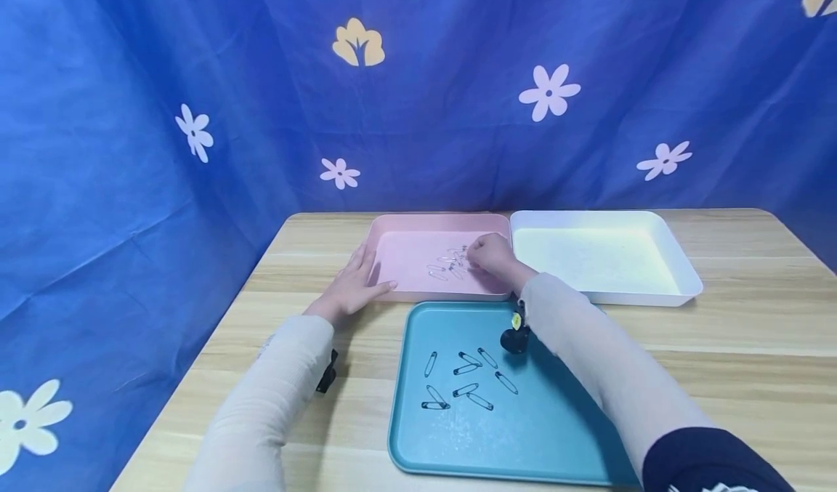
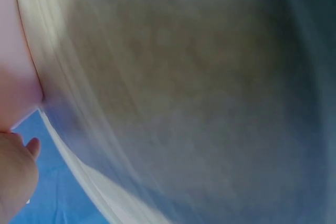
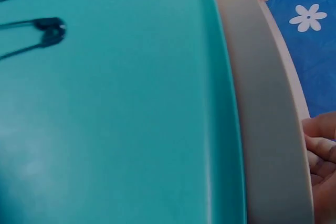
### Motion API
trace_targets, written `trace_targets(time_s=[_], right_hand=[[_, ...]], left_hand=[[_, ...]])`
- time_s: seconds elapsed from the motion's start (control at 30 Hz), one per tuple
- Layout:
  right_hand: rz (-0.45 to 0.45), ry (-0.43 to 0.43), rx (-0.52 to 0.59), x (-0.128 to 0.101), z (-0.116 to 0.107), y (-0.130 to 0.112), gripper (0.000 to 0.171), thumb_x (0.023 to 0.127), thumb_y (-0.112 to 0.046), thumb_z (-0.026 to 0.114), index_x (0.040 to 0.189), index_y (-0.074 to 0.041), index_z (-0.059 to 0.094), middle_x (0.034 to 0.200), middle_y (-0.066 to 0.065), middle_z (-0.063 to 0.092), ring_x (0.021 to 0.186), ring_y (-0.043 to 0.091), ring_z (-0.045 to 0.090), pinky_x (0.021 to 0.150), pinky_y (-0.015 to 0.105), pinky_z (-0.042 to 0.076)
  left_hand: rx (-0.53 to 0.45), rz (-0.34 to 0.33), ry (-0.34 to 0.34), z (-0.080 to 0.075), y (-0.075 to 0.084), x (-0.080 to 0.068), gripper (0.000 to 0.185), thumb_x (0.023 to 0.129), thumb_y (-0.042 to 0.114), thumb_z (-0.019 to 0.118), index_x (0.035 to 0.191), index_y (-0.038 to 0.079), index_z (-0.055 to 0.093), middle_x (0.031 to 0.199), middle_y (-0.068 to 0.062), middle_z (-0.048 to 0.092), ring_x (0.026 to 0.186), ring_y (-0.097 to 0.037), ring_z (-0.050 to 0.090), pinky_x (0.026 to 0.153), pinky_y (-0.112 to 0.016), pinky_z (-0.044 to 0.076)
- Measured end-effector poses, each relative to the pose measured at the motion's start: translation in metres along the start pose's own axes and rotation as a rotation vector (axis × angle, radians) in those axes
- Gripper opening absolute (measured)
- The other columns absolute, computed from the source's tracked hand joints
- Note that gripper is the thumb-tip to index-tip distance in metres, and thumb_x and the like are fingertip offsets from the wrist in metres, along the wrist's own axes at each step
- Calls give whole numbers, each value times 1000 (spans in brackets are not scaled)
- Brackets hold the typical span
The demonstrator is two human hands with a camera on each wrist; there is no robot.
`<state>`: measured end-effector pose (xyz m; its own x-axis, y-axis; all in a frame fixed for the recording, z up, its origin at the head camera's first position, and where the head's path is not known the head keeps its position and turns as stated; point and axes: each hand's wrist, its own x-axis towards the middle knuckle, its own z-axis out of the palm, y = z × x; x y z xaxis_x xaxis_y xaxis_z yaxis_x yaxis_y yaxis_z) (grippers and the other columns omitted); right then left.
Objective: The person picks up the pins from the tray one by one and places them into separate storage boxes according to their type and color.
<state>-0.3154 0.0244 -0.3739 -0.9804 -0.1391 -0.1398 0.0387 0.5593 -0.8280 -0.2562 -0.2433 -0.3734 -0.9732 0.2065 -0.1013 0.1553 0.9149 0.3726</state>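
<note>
Here the right hand (image 1: 492,253) pinches clear pins (image 1: 447,267) in the pink tray (image 1: 392,292) — long axes mixed; left hand (image 1: 354,283) rests flat, released, at its rim.

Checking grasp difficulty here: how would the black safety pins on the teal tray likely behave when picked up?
The safety pins look thin and wiry, so probably light and stiff. Lying flat on the smooth teal tray, they may slide before the fingers catch them.
</note>
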Motion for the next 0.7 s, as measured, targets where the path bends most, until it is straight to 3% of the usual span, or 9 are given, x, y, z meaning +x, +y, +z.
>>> trace_targets(time_s=[0.2,0.37,0.7], right_hand=[[15,-56,79,-13,-10,0,15,78,-10,57,89,-1,63,84,8,60,71,17,55,63,26,47],[-3,-41,152,-25,-26,0,18,80,-10,55,92,2,61,93,14,59,84,26,58,73,32,48],[-87,19,63,-46,-56,15,24,83,-15,54,98,2,59,96,15,58,86,25,55,75,34,45]], left_hand=[[-13,-2,-3,0,-1,-1,93,78,62,41,138,8,-4,142,-13,-9,128,-32,0,99,-53,10],[-34,5,2,0,1,2,96,76,64,42,138,8,-4,142,-13,-9,128,-32,-2,98,-54,9],[-46,17,21,-1,-3,2,100,74,64,46,138,6,-4,142,-19,-3,127,-35,0,98,-55,9]])
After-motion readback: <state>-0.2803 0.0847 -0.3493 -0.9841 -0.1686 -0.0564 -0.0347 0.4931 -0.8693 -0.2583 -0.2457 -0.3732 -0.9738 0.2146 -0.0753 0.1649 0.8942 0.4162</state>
